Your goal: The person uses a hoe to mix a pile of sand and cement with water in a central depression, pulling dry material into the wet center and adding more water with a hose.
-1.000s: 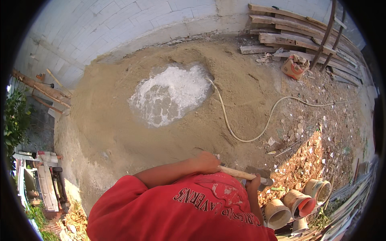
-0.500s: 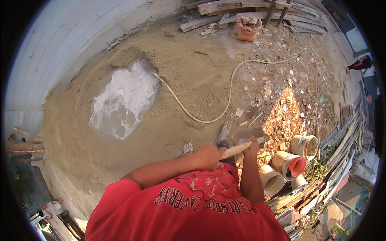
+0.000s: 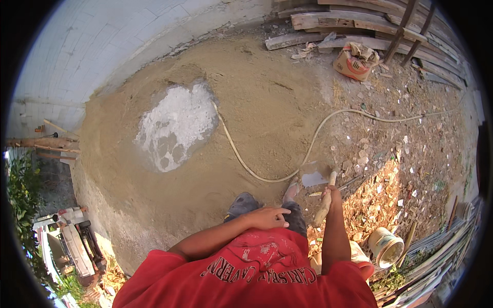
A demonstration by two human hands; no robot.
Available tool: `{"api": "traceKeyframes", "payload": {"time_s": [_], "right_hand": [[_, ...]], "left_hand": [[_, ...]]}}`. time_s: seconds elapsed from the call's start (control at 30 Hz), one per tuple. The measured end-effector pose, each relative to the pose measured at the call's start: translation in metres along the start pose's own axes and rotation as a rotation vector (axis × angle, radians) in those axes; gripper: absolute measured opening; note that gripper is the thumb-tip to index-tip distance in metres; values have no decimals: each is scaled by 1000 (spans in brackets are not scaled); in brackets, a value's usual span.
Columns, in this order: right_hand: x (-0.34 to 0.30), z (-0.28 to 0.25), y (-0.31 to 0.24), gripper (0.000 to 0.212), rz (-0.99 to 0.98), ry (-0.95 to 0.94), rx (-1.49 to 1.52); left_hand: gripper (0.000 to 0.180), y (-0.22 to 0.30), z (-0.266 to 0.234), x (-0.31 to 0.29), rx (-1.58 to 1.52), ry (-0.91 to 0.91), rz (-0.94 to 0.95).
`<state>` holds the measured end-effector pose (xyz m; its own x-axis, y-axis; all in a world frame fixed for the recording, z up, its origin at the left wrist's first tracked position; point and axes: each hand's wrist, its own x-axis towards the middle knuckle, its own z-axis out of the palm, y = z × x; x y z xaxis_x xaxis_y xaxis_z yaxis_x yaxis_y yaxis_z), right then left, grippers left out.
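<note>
My right hand (image 3: 331, 194) is closed round the pale wooden handle of a hoe (image 3: 325, 209). Beside the handle's far end lies its flat greyish blade (image 3: 314, 178), close to my right foot (image 3: 291, 190). In front of my shirt, my left hand (image 3: 268, 218) holds nothing, its fingers partly stretched and apart. Beyond my feet spreads a wide bed of brown sand (image 3: 205, 185). A hollow in it holds whitish-grey powder and water (image 3: 177, 120), with the end of a pale hose (image 3: 237, 154) at its right edge.
A torn paper sack (image 3: 355, 62) stands before stacked boards (image 3: 354, 23) at the back. Broken rubble (image 3: 370, 149) covers the ground to the right. A dirty bucket (image 3: 385, 246) and long poles (image 3: 447, 251) lie lower right. A pale block wall (image 3: 118, 46) borders the sand.
My left hand has let go of the hoe handle. The handle has swung from lying across my front to pointing away on my right. The view has shifted, and my left knee has come forward.
</note>
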<state>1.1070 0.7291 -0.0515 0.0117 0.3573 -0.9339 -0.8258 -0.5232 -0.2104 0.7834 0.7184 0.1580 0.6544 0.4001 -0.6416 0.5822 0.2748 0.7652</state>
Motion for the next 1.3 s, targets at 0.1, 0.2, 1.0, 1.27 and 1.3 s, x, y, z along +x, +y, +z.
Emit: {"api": "traceKeyframes", "payload": {"time_s": [0.1,0.2,1.0,1.27,1.3], "right_hand": [[1,40,-37,11,101,-31,-240],[4,74,-58,9,57,-47,-453],[346,398,-319,20,-226,-189,-2115],[353,456,-391,49,-895,96,-3171],[354,469,-365,51,-811,138,-3208]], "left_hand": [[57,-102,4,2,-88,323,-196],[42,-221,27,-24,-11,656,-480],[46,-460,-49,209,-600,1149,-829],[58,-504,-203,255,-579,1537,-1163],[58,-522,-195,250,-496,1662,-1118]]}}
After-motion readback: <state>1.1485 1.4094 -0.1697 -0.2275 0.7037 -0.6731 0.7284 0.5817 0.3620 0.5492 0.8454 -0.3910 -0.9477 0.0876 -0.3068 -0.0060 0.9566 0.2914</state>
